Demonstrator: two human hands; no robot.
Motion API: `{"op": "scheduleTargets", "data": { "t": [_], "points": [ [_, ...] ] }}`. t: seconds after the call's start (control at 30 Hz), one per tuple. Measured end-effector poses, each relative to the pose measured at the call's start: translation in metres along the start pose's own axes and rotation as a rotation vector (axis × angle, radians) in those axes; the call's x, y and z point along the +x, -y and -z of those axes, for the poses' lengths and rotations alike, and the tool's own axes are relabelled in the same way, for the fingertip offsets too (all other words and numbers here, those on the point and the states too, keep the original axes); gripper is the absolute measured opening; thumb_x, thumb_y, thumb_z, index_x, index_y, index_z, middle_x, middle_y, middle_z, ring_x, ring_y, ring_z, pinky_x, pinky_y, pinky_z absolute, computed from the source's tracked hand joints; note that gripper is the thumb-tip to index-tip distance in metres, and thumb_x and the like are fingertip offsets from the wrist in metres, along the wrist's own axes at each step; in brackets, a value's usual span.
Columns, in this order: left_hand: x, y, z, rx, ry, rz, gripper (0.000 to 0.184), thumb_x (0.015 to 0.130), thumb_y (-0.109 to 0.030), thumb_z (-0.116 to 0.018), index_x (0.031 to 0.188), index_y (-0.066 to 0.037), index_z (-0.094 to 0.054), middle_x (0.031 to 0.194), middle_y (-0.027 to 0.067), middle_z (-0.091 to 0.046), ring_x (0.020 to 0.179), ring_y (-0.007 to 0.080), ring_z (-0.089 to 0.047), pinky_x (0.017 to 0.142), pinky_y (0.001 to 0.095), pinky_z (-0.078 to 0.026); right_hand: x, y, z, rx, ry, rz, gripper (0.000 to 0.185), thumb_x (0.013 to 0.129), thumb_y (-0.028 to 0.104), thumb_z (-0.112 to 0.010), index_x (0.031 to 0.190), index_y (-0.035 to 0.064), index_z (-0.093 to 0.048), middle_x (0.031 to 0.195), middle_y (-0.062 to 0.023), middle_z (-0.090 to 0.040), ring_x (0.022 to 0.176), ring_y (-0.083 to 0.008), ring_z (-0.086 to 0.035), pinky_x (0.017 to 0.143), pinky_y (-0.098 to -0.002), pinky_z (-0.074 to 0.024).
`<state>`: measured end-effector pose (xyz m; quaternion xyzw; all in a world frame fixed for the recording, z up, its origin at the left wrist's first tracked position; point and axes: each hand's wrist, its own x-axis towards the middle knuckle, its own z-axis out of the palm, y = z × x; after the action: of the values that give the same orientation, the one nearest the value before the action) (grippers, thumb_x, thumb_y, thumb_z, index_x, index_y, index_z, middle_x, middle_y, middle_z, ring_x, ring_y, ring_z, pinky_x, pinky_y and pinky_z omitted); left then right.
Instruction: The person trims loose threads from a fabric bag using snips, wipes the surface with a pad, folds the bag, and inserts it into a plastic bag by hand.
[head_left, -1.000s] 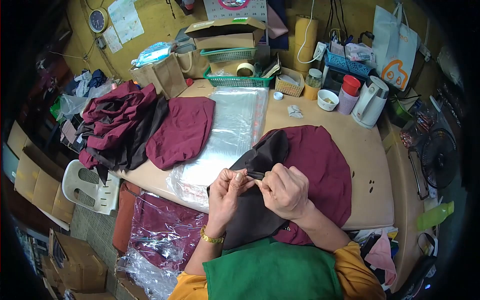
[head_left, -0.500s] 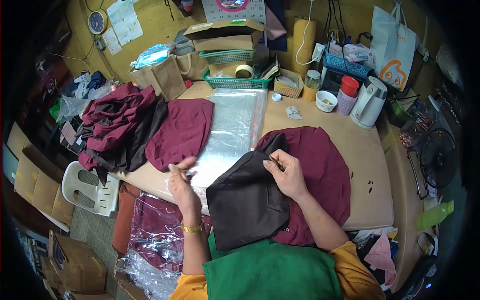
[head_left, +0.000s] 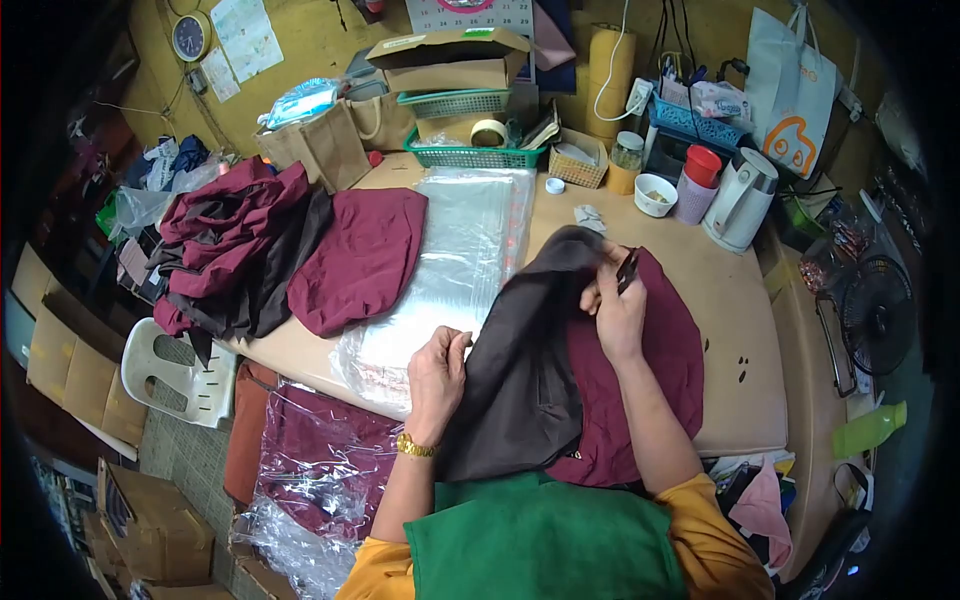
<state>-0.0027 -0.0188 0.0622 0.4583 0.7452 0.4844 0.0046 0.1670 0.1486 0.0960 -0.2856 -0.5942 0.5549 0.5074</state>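
A garment of dark brown-black fabric (head_left: 525, 385) and maroon fabric (head_left: 640, 370) lies before me at the table's front edge. My left hand (head_left: 437, 375) is closed, its fingertips pinching at the dark fabric's left edge. My right hand (head_left: 618, 305) is closed around a small dark tool, which looks like thread snips (head_left: 627, 270), beside the raised upper edge of the dark fabric. That upper edge is blurred by motion. Left of the garment lies a stack of clear plastic bags (head_left: 465, 235).
A folded maroon piece (head_left: 365, 255) and a heap of maroon and dark garments (head_left: 235, 240) lie at the left. Green baskets (head_left: 475, 155), a bowl (head_left: 655, 198), a red-lidded tumbler (head_left: 695, 190) and an electric kettle (head_left: 740, 200) stand along the back. A white plastic chair (head_left: 180, 370) stands left.
My left hand has moved right and down to the dark fabric's edge and closed. The right hand has moved right and up, and the dark fabric's upper part has risen.
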Motion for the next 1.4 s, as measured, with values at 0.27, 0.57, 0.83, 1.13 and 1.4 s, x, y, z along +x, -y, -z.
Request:
{"op": "scheduleTargets", "data": {
  "t": [0.27,0.57,0.83,1.13,1.4],
  "points": [
    [0.015,0.089,0.023,-0.052,-0.379,0.147,0.030,0.102,-0.019,-0.049,0.079,0.000,-0.055,0.070,0.0032,-0.053,0.069,0.0110,-0.047,0.066,0.0279,-0.041,-0.021,-0.096,0.060,-1.129,0.374,0.311,0.048,0.081,-0.004,-0.053,0.125,0.0120,-0.057,0.140,-0.0100,-0.051,0.134,-0.0335,-0.043,0.112,-0.0549,-0.0244],
    [0.008,0.091,0.045,-0.330,-0.122,0.475,0.034,0.101,-0.031,-0.053,0.096,0.002,-0.059,0.085,0.0055,-0.061,0.069,0.0102,-0.057,0.063,0.0252,-0.048,0.048,-0.095,0.131,-1.059,0.589,0.158,0.045,0.084,-0.005,-0.051,0.125,0.0117,-0.058,0.144,-0.0113,-0.048,0.135,-0.0326,-0.043,0.109,-0.0517,-0.0320],
    [-0.002,0.028,-0.049,-0.135,0.319,0.278,0.072,0.093,-0.041,-0.063,0.143,0.002,-0.034,0.101,0.0152,-0.063,0.077,0.0204,-0.061,0.067,0.0329,-0.050,-0.027,-0.028,-0.004,-0.956,0.673,0.238,0.046,0.084,-0.001,-0.050,0.130,0.0036,-0.054,0.141,-0.0208,-0.047,0.135,-0.0338,-0.040,0.110,-0.0539,-0.0299],
    [-0.036,0.035,0.026,-0.438,0.797,0.332,0.032,0.094,-0.028,-0.063,0.077,-0.002,-0.065,0.065,-0.0018,-0.053,0.061,0.0076,-0.046,0.054,0.0276,-0.039,0.023,-0.121,0.009,-1.208,0.437,0.308,0.048,0.086,-0.001,-0.045,0.132,0.0056,-0.053,0.143,-0.0178,-0.047,0.137,-0.0326,-0.039,0.114,-0.0538,-0.0225],
    [-0.027,0.030,0.000,-0.597,0.304,0.468,0.036,0.100,-0.029,-0.055,0.110,0.005,-0.057,0.088,0.0104,-0.063,0.075,0.0147,-0.061,0.067,0.0280,-0.050,0.026,-0.128,0.007,-1.210,0.379,0.341,0.041,0.090,0.003,-0.044,0.129,0.0062,-0.055,0.141,-0.0170,-0.050,0.135,-0.0320,-0.041,0.113,-0.0533,-0.0248]
  ]
}}
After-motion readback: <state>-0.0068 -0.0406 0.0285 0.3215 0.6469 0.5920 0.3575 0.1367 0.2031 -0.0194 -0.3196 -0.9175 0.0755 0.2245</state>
